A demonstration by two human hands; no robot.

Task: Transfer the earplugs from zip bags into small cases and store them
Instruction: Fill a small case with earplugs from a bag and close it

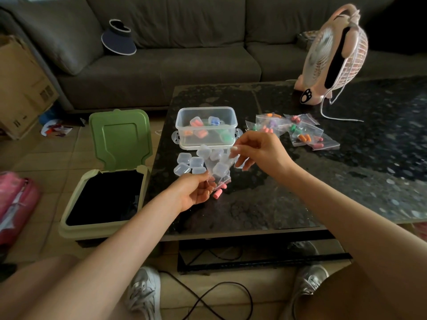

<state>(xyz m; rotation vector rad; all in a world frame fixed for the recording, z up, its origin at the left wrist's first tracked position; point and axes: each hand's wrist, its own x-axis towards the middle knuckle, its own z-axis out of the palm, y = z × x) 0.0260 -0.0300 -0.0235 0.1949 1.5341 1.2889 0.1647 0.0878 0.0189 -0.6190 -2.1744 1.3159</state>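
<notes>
Over the near left part of the dark stone surface [300, 192], you hold one clear zip bag [220, 175] stretched between both hands. Your left grip [194, 192] has its fingers curled and pinches the bag's lower end by the red zip strip. Your right grip [261, 151] pinches the upper corner between thumb and fingertips, with the other fingers loosely bent. The bag hangs tilted, red strip downward. Two pink earplugs [218, 192] sit just below that strip, beside your left fingers; whether they touch the surface I cannot tell. Behind the bag is a cluster of clear small cases [188, 163]. Just beyond them stands an open-topped clear storage box [206, 137], with several cases inside holding orange, blue and green earplugs. To its right lies a pile of zip bags [300, 132] with coloured earplugs. A green-lidded bin [120, 137] stands open on the floor beside the surface's left edge, and a pink fan [335, 54] stands at the far side
</notes>
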